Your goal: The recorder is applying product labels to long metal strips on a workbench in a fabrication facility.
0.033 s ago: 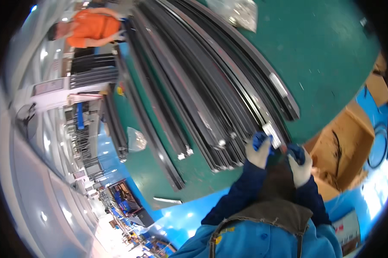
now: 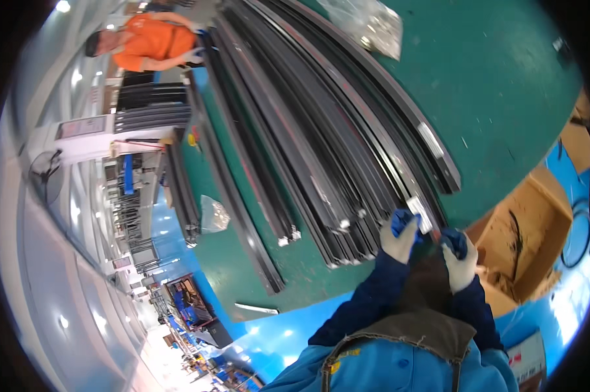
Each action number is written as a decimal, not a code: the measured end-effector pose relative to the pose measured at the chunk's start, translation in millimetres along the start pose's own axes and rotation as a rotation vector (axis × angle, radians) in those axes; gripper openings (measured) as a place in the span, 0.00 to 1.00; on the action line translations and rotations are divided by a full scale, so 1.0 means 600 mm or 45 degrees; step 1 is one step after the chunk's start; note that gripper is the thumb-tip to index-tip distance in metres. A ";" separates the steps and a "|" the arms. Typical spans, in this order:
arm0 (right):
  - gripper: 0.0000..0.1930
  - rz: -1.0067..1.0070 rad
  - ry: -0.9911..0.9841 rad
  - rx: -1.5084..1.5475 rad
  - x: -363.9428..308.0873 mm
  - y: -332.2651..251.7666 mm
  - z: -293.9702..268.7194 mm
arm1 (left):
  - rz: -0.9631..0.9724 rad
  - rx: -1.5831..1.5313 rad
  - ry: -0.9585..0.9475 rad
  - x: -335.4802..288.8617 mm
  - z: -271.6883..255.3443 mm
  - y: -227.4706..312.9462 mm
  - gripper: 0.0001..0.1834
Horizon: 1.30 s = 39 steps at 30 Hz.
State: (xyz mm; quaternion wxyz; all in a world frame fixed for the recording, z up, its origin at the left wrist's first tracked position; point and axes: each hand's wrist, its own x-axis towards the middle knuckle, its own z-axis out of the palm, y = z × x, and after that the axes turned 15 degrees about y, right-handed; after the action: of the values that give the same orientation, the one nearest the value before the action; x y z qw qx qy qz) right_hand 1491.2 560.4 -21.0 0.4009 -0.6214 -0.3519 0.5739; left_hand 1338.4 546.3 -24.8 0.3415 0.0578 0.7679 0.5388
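My left hand [image 2: 399,238], in a white glove with blue fingertips, is closed beside the near end of a long dark metal profile [image 2: 399,175]. Its fingers are bent together next to a white label [image 2: 420,215] on that profile. Gloved the same way, my right hand [image 2: 460,260] is curled at the right of the profile's end, fingers closed. Whatever either hand grips is too small or hidden to make out. A small reddish spot [image 2: 437,234] shows between the hands.
Several dark profiles [image 2: 295,130] lie lengthwise on the green table [image 2: 471,85]. Plastic bags [image 2: 380,29] of small parts rest at the back and left. An open cardboard box [image 2: 540,222] stands at the right. A person in orange [image 2: 154,42] works at the far left.
The whole view has shifted slightly, so the table and profiles sit a little lower and further right. Both hands stay at the profile's end, with little change in their fingers.
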 end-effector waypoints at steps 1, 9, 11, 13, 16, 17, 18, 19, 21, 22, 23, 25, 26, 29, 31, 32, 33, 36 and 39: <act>0.12 0.022 -0.005 -0.003 -0.005 -0.004 -0.005 | 0.000 -0.037 -0.069 -0.003 -0.002 0.002 0.06; 0.11 -0.107 -0.027 -0.032 -0.010 0.004 -0.012 | -0.312 -0.234 -0.246 -0.009 -0.008 0.035 0.10; 0.11 -0.100 -0.017 -0.018 -0.007 -0.002 -0.010 | -0.361 -0.279 -0.274 -0.011 -0.010 0.039 0.11; 0.11 -0.122 -0.039 -0.004 -0.006 -0.014 -0.010 | -0.335 -0.421 -0.335 -0.009 -0.013 0.029 0.13; 0.11 -0.144 -0.065 0.006 -0.008 -0.023 -0.006 | -0.308 -0.565 -0.395 -0.011 -0.015 0.016 0.16; 0.12 -0.135 -0.056 0.024 -0.009 -0.023 -0.004 | -0.282 -0.579 -0.394 -0.012 -0.014 0.013 0.17; 0.12 -0.125 -0.048 0.043 -0.011 -0.023 -0.003 | -0.254 -0.593 -0.394 -0.012 -0.013 0.011 0.19; 0.12 -0.116 -0.039 0.062 -0.013 -0.024 -0.001 | -0.227 -0.606 -0.393 -0.013 -0.013 0.008 0.20; 0.12 -0.108 -0.034 0.080 -0.016 -0.028 0.003 | -0.198 -0.622 -0.390 -0.017 -0.015 0.005 0.22; 0.12 -0.110 -0.031 0.086 -0.018 -0.034 0.006 | -0.188 -0.644 -0.400 -0.021 -0.016 0.003 0.22; 0.12 -0.112 -0.028 0.092 -0.020 -0.040 0.009 | -0.177 -0.666 -0.410 -0.025 -0.016 0.002 0.23; 0.12 -0.118 -0.022 0.107 -0.022 -0.049 0.012 | -0.154 -0.709 -0.431 -0.030 -0.018 0.003 0.25; 0.12 -0.120 -0.024 0.108 -0.022 -0.049 0.012 | -0.151 -0.710 -0.431 -0.030 -0.019 0.003 0.25; 0.11 -0.204 -0.011 0.085 -0.023 -0.043 0.010 | -0.154 -0.717 -0.492 -0.025 -0.021 -0.007 0.25; 0.10 -0.169 0.006 0.018 -0.030 -0.042 0.001 | -0.122 -0.732 -0.483 -0.036 -0.020 -0.017 0.26; 0.09 -0.122 0.010 -0.021 -0.024 -0.043 0.011 | -0.062 -0.744 -0.457 -0.025 -0.021 -0.019 0.27; 0.10 -0.140 -0.040 -0.015 -0.022 -0.048 0.013 | -0.059 -0.698 -0.372 -0.021 -0.027 -0.030 0.29; 0.13 -0.030 0.000 0.155 -0.038 -0.071 0.016 | 0.019 -0.577 -0.289 -0.033 -0.025 -0.013 0.29; 0.17 0.017 -0.019 0.151 -0.037 -0.062 0.016 | -0.171 -0.612 -0.266 -0.043 -0.020 0.003 0.31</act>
State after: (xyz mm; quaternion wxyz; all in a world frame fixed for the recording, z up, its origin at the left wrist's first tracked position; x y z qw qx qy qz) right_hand 1480.3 557.6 21.8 0.4306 -0.5944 -0.3162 0.6011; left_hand 1350.4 525.8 -9.4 0.4578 -0.0207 0.5806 0.6729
